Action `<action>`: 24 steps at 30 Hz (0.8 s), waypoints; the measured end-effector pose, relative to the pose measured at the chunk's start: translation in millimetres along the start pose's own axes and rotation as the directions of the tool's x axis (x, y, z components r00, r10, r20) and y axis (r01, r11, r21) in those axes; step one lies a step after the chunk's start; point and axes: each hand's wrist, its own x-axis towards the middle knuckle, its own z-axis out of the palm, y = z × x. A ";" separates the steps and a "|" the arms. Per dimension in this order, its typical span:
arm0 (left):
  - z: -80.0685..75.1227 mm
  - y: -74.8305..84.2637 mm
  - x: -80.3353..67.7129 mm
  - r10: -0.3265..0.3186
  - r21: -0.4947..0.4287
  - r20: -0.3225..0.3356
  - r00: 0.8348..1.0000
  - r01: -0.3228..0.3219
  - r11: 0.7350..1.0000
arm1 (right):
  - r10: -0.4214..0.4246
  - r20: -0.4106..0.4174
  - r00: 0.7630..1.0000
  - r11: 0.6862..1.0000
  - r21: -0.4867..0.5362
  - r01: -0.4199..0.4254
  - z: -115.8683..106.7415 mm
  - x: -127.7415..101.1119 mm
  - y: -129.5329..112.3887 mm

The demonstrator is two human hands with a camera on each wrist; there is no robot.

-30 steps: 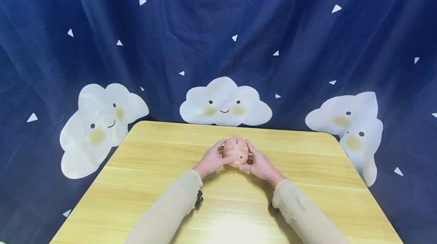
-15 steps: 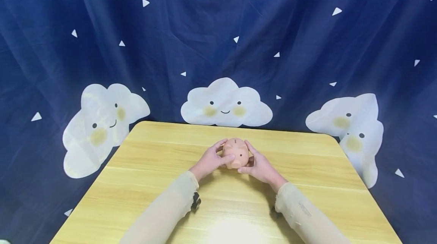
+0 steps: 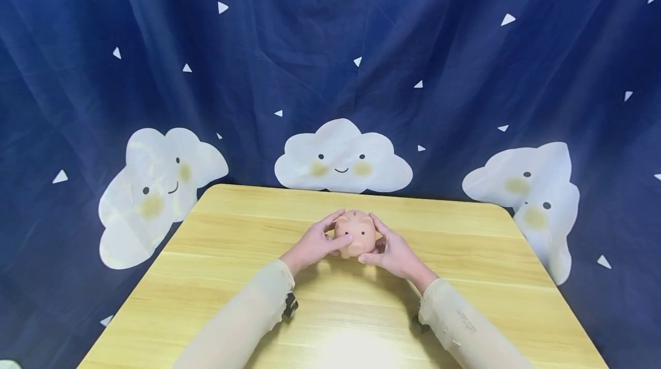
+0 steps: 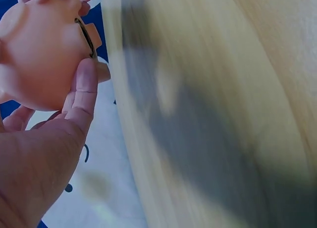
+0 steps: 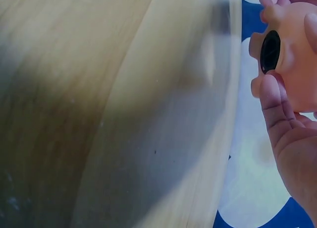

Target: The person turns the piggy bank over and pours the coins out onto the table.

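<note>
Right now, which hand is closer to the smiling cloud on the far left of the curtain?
Left. The left hand grips the piggy bank's left side, toward that cloud; the right hand grips its opposite side.

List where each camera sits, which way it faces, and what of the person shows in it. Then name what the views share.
Head: worn on the head, facing forward and down at the wooden table and cloud curtain; both sleeved arms, left hand and right hand cup the piggy bank.
Left wrist: beside the left palm, looking along the table; thumb and fingers on the pig.
Right wrist: beside the right palm; thumb against the pig's underside plug.
Shared: all three show the piggy bank and table.
</note>
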 end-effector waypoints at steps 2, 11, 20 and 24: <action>-0.5 1.8 -2.2 0.007 0.025 0.007 1.000 -0.007 1.000 | 0.003 -0.001 1.000 1.000 0.010 -0.003 0.2 -1.5 -2.0; -4.5 8.4 -9.2 0.033 0.123 0.078 0.996 -0.042 0.992 | 0.012 0.007 1.000 0.995 0.096 -0.013 -3.0 -4.9 -6.0; -3.4 8.0 -9.4 0.021 0.139 0.152 0.988 -0.043 0.989 | 0.009 0.048 0.999 0.981 0.194 -0.018 -6.5 -6.1 -3.7; -3.3 8.5 -9.8 0.005 0.102 0.178 0.984 -0.023 0.994 | 0.020 0.065 0.998 0.975 0.221 -0.034 -7.6 -7.1 -2.1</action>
